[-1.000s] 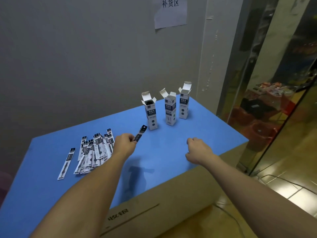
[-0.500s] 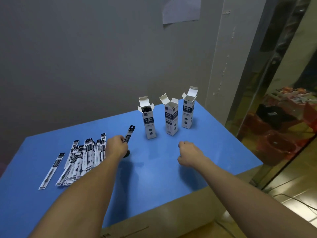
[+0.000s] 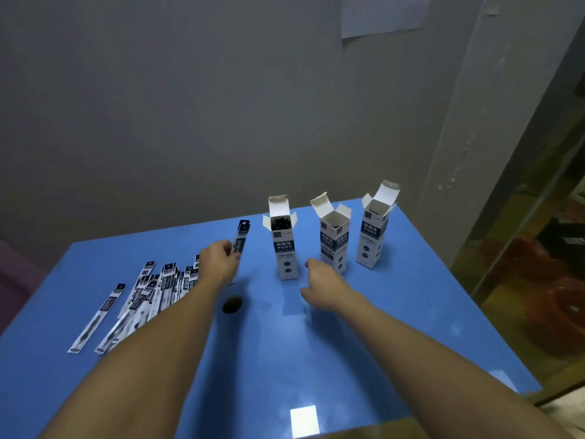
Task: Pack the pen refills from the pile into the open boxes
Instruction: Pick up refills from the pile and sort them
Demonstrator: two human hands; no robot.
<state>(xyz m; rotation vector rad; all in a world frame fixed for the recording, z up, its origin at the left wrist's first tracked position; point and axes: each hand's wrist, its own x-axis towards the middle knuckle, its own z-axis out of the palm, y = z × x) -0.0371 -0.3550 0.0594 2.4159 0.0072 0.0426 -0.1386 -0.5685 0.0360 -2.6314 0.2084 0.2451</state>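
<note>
My left hand (image 3: pixel 218 264) grips one packaged pen refill (image 3: pixel 241 237) nearly upright, just left of the left open box (image 3: pixel 285 245). That box holds dark refills in its top. The middle open box (image 3: pixel 333 240) and the right open box (image 3: pixel 373 236) stand beside it, flaps up. My right hand (image 3: pixel 323 286) hovers in front of the left and middle boxes, fingers loosely curled and holding nothing. The pile of refills (image 3: pixel 152 293) lies flat on the blue table (image 3: pixel 395 327), left of my left arm.
A single refill (image 3: pixel 98 316) lies apart at the pile's left. A dark round hole (image 3: pixel 232 305) sits in the tabletop near my left wrist. A grey wall stands behind the table, a glass partition to the right. The table's right edge drops off.
My left hand has lifted the refill from a slant to nearly upright and carried it toward the left box. My right hand has moved forward toward the boxes. The camera has come closer.
</note>
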